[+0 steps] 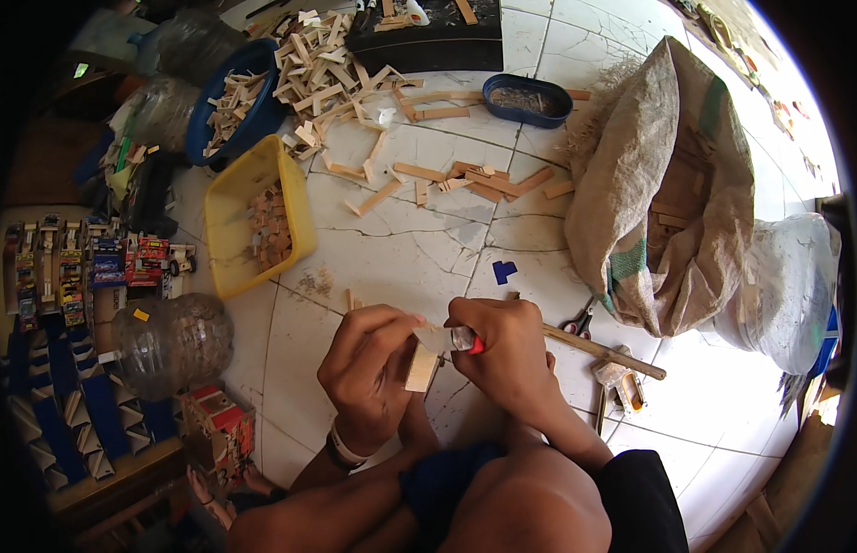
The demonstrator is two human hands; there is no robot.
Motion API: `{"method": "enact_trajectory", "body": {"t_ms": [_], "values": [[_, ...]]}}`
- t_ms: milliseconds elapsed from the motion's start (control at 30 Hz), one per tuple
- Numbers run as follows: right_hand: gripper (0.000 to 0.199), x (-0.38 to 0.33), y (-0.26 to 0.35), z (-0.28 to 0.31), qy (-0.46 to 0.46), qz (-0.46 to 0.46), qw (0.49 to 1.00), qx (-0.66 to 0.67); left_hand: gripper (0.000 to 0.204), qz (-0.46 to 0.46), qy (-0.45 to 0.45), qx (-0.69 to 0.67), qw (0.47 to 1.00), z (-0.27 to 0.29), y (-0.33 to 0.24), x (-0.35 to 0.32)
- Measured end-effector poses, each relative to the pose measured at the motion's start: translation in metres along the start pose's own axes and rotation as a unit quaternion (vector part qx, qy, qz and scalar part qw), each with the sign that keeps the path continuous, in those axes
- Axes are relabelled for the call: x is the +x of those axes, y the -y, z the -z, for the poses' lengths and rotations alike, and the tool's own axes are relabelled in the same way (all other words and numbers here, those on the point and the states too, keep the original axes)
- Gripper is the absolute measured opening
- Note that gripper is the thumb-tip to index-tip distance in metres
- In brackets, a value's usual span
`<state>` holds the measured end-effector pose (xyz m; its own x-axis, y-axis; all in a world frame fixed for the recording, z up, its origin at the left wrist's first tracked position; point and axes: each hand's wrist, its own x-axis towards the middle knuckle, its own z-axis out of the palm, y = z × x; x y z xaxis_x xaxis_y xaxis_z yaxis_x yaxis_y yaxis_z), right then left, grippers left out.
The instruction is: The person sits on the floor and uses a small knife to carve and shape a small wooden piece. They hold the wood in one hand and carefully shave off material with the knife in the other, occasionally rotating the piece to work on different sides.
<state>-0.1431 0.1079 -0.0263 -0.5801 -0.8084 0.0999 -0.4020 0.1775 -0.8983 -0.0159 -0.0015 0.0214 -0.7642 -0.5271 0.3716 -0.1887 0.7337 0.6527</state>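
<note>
Near the middle of the view, my left hand (366,364) grips a small pale wooden piece (422,369) between thumb and fingers. Opposite it, my right hand (504,346) is closed around a small whitish, see-through object with a red part (461,339); its kind is hard to make out. The object's pale tip meets or nearly meets the upper end of the wood, close to my left fingertips. Just beyond my hands a blue flat piece (505,272) lies on the tiles.
Wooden strips (484,180) and a strip pile (318,69) lie ahead. A yellow tub (304,207) and blue basin (271,115) stand left; a blue oval tray (528,118) is ahead. Rightward are a sack (622,184), scissors (578,324) and a wooden stick (603,353).
</note>
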Motion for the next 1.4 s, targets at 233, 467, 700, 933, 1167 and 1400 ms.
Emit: {"method": "enact_trajectory", "body": {"t_ms": [233, 467, 700, 933, 1167, 1400], "values": [[0.01, 0.001, -0.016, 0.003, 0.016, -0.037, 0.996, -0.077, 0.026, -0.017, -0.018, 0.015, 1.0, -0.003, 0.0, 0.002], [0.009, 0.008, -0.014, 0.0, -0.011, -0.043, 0.995, -0.095, 0.027, 0.019, -0.02, 0.042, 0.999, -0.005, 0.0, -0.001], [0.008, -0.002, -0.013, 0.002, 0.121, -0.037, 0.989, -0.073, 0.028, 0.0, -0.029, 0.062, 0.998, -0.005, 0.005, 0.0], [0.012, 0.007, -0.018, -0.001, -0.016, -0.092, 0.992, -0.087, 0.028, -0.011, -0.045, 0.07, 0.997, -0.006, 0.006, -0.002], [0.01, -0.002, -0.01, -0.001, 0.078, -0.033, 0.995, -0.047, 0.028, -0.012, -0.048, 0.066, 0.997, -0.008, 0.007, -0.002], [0.009, 0.0, -0.01, -0.001, 0.086, -0.034, 0.995, -0.039, 0.028, -0.023, -0.051, 0.066, 0.996, -0.009, 0.006, -0.002]]}}
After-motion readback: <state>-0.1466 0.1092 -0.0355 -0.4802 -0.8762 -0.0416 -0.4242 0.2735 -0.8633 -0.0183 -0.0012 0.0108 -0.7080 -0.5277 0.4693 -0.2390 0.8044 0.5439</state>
